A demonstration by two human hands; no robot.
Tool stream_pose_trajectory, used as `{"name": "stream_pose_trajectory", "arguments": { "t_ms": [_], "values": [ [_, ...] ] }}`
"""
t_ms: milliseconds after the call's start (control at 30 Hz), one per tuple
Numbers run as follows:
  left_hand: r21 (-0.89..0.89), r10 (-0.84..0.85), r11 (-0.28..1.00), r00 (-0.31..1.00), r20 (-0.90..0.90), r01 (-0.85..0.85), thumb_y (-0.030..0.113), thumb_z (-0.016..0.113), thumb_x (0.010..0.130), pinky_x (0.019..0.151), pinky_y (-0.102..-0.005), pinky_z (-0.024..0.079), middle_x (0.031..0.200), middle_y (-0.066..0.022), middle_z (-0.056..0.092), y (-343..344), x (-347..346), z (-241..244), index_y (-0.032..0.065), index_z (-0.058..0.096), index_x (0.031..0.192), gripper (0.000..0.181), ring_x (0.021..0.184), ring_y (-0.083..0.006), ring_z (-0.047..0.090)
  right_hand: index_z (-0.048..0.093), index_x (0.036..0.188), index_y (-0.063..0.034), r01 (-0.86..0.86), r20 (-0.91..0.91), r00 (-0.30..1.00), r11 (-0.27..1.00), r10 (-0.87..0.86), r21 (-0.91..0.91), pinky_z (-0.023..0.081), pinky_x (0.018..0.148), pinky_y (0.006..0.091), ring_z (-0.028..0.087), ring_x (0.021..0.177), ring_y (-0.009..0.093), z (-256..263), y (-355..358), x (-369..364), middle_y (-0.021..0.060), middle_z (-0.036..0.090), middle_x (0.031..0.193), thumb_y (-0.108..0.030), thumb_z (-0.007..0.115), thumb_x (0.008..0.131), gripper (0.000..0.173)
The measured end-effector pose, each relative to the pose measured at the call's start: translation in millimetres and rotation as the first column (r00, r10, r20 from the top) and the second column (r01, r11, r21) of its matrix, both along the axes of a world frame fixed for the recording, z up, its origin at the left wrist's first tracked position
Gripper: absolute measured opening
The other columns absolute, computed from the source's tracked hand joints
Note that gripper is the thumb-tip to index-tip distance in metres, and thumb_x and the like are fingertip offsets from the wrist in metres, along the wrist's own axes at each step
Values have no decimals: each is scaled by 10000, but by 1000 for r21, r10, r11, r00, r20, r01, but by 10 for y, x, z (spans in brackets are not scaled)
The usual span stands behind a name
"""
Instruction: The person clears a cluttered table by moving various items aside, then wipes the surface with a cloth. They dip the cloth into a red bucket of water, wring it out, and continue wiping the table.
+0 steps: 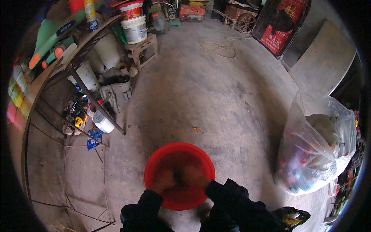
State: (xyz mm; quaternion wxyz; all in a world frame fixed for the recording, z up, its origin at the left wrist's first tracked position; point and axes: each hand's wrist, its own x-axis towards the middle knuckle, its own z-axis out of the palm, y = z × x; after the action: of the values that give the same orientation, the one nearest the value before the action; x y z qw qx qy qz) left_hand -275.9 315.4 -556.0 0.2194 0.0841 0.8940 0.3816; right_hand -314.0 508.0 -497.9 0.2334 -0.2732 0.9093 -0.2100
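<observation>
A round red plastic basin [179, 146] stands on the concrete floor [185, 104] right in front of me. Both of my hands reach down into it, side by side. My left hand [164, 180] is in the left half of the basin, and my right hand [195, 175] is to the right of its middle. Between the hands is a small dark patch [177, 174], too blurred to name. The fingers are dim and unclear, so whether they grip anything cannot be told. Dark sleeves cover both forearms.
On the right stands a large clear plastic bag [316, 162] full of things. A metal-framed table [95, 101] is on the left, with buckets and tools underneath. Farther off are a wooden stool [147, 47] bearing buckets, a coiled hose [217, 49] and a cart [239, 17].
</observation>
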Motion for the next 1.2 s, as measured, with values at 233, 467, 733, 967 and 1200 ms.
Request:
{"name": "stream_pose_trajectory", "arguments": {
  "t_ms": [233, 467, 733, 967, 1200],
  "values": [
    [312, 197, 934, 980, -32, -177, 232, 750, 826, 929, -447, 535, 1120, -209, 712, -63, 5, 993, 42, 687, 1140, 372, 1069, -347, 689, 721, 1130, -127, 15, -424, 901, 984, -91, -179, 556, 888, 496, 685, 1013, 366, 815, -111, -47, 160, 717, 1117, -319, 573, 967, 292],
    [310, 302, 907, 953, -1, -286, 289, 811, 811, 829, -448, 549, 1013, -188, 721, -36, 30, 1560, 29, 684, 1038, 368, 953, -358, 707, 680, 1151, -91, 103, -428, 828, 848, -363, -520, 578, 804, 494, 678, 963, 404, 1066, 42, -138, 186, 691, 1085, -283, 571, 970, 285],
    [-164, 76, 982, 992, -99, -92, 558, 622, 923, 761, -515, 536, 911, -220, 729, 5, 112, 534, 69, 730, 984, 504, 846, -426, 704, 684, 1151, -115, 5, 55, 998, 995, -10, 98, 564, 834, 513, 708, 976, 369, 1023, -78, -90, 170, 727, 1050, -332, 614, 927, 320],
    [180, 383, 908, 924, 15, -379, 401, 630, 939, 754, -453, 541, 889, -164, 732, -88, 8, 1221, 31, 732, 992, 387, 849, -301, 716, 647, 1264, -72, 428, -13, 889, 840, -458, -332, 539, 924, 514, 682, 1057, 405, 895, -51, -217, 210, 707, 1150, -429, 626, 951, 475],
    [814, 475, 208, 783, 401, -543, 249, 592, 977, 871, -351, 519, 1087, -73, 709, -118, 64, 1491, 4, 707, 1134, 313, 1001, -170, 660, 471, 1487, -47, 329, 498, 866, 696, 48, -639, 435, 1101, 437, 584, 1286, 317, 883, -97, -113, 198, 616, 1378, -446, 700, 948, 708]
  ]
}}
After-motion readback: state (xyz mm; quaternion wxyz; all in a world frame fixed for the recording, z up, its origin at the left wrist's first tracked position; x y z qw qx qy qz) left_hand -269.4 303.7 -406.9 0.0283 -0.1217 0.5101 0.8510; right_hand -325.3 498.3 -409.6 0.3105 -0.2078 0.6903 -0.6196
